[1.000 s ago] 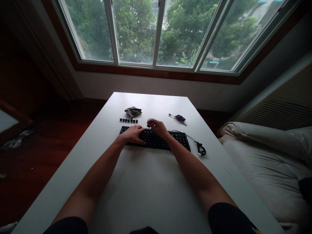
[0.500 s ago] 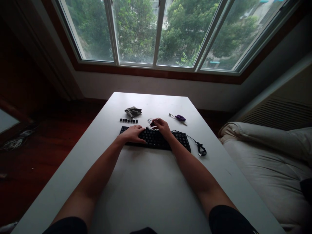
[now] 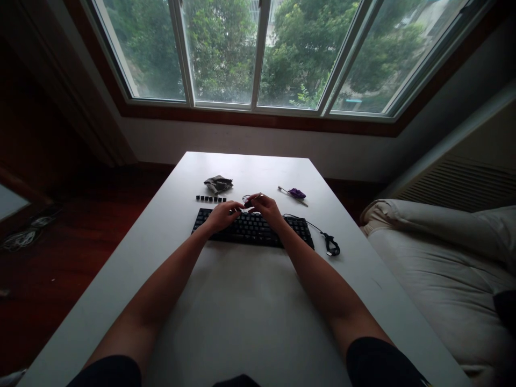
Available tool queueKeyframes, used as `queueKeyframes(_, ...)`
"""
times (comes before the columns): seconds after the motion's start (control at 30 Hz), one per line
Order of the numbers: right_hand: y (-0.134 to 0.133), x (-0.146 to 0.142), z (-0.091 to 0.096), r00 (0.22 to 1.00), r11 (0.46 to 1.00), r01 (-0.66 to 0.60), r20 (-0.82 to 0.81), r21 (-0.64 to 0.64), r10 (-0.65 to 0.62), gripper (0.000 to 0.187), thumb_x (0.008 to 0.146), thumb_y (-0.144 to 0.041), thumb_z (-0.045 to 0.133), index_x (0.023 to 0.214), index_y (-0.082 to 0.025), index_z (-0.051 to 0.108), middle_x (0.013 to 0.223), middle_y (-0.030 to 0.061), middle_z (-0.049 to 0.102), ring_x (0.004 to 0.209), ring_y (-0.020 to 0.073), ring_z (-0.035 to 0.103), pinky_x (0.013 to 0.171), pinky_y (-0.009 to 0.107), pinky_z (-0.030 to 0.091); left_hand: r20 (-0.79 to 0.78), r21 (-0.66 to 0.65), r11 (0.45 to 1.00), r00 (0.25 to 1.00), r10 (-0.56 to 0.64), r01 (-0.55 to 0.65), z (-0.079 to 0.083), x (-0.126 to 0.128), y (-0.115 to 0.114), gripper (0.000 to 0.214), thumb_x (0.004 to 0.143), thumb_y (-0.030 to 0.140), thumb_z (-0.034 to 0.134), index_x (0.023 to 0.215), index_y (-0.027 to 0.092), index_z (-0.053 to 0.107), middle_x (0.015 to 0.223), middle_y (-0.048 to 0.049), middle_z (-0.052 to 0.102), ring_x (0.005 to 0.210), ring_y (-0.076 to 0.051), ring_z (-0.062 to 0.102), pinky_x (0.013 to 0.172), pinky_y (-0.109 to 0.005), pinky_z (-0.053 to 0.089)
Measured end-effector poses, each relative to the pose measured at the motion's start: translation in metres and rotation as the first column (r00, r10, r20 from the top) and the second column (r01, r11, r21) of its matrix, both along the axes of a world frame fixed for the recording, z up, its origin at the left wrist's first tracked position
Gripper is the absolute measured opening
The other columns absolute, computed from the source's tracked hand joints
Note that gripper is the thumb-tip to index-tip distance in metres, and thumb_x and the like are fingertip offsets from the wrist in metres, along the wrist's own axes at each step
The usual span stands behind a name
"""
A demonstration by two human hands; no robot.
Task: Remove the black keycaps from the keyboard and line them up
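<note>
A black keyboard (image 3: pixel 258 230) lies across the white table under both hands. Over its back edge, my right hand (image 3: pixel 264 207) is closed on a small tool with thin wire loops, which looks like a wire keycap puller (image 3: pixel 246 198). A small dark piece shows at its fingertips; whether it is a keycap or the tool's handle I cannot make out. My left hand (image 3: pixel 223 214) is raised above the keyboard's left part, fingers curled together close to the right fingertips. What they pinch is too small to tell. Behind the left hand several black keycaps (image 3: pixel 210 199) stand in a row.
A crumpled grey cloth (image 3: pixel 218 184) lies behind the keycaps. At the back right a brush (image 3: pixel 285 190) lies by a purple bundle (image 3: pixel 297 193). The keyboard's coiled USB cable (image 3: pixel 331 244) rests at the right. A pale sofa (image 3: pixel 435 258) stands beside the white table (image 3: pixel 250 312).
My left hand has lifted from the keyboard, and its fingers have curled in toward my right hand's fingertips. The right hand stays nearly in place with the wire tool. The view shifted slightly.
</note>
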State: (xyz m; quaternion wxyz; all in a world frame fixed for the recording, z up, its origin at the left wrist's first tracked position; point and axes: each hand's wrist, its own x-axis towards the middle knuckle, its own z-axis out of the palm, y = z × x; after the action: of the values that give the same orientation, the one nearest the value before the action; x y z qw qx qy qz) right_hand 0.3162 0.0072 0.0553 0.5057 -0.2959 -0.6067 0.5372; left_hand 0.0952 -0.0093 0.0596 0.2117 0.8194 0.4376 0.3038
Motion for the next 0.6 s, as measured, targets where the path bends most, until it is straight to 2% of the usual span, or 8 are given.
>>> queueKeyframes(0.2,-0.002,0.000,0.005,0.999,0.999,-0.043,0.013,0.022,0.043,0.038,0.084,-0.053,0.075,0.103,-0.021,0.071,0.100,0.0073,0.074,0.091,0.0224,0.073,0.079,0.039,0.063,0.006,-0.090,0.996,1.000,0.006,-0.006,0.001,0.001,0.000,0.030,0.094,0.034,0.056,0.113,0.025,0.077,0.111,-0.0043,0.076,0.093,-0.022,0.068,0.087,-0.034,0.053)
queueKeyframes(0.3,-0.002,0.003,0.008,1.000,1.000,-0.029,0.011,0.010,0.029,0.039,0.082,-0.054,0.077,0.103,-0.021,0.070,0.097,0.0064,0.074,0.088,0.0221,0.072,0.078,0.039,0.063,0.089,-0.168,0.985,0.995,-0.033,0.048,0.001,0.000,0.001,0.035,0.094,0.041,0.055,0.115,0.023,0.076,0.110,-0.0045,0.076,0.096,-0.023,0.068,0.089,-0.033,0.053)
queueKeyframes(0.4,-0.003,0.006,0.012,1.000,1.000,-0.020,-0.007,0.012,0.020,0.039,0.082,-0.054,0.077,0.103,-0.021,0.070,0.099,0.0065,0.074,0.089,0.0218,0.072,0.079,0.039,0.063,0.209,-0.256,0.962,0.977,-0.044,0.098,0.001,0.000,0.003,0.043,0.097,0.046,0.048,0.118,0.020,0.074,0.101,-0.0049,0.076,0.090,-0.021,0.069,0.087,-0.033,0.054)
queueKeyframes(0.5,-0.004,0.009,0.014,0.999,0.999,-0.038,-0.016,0.010,0.038,0.039,0.083,-0.054,0.076,0.102,-0.021,0.070,0.100,0.0071,0.074,0.090,0.0219,0.072,0.079,0.038,0.063,0.277,-0.301,0.946,0.960,-0.035,0.121,0.000,0.001,0.006,0.043,0.098,0.044,0.046,0.120,0.019,0.072,0.098,-0.0050,0.076,0.086,-0.019,0.068,0.086,-0.033,0.055)
queueKeyframes(0.6,-0.004,0.010,0.015,0.997,0.997,-0.075,-0.008,0.004,0.075,0.038,0.084,-0.053,0.076,0.102,-0.020,0.071,0.097,0.0075,0.074,0.089,0.0223,0.072,0.078,0.039,0.063,0.277,-0.286,0.955,0.961,-0.003,0.085,-0.004,-0.001,0.010,0.038,0.095,0.039,0.050,0.118,0.019,0.073,0.100,-0.0055,0.076,0.089,-0.020,0.069,0.087,-0.033,0.056)
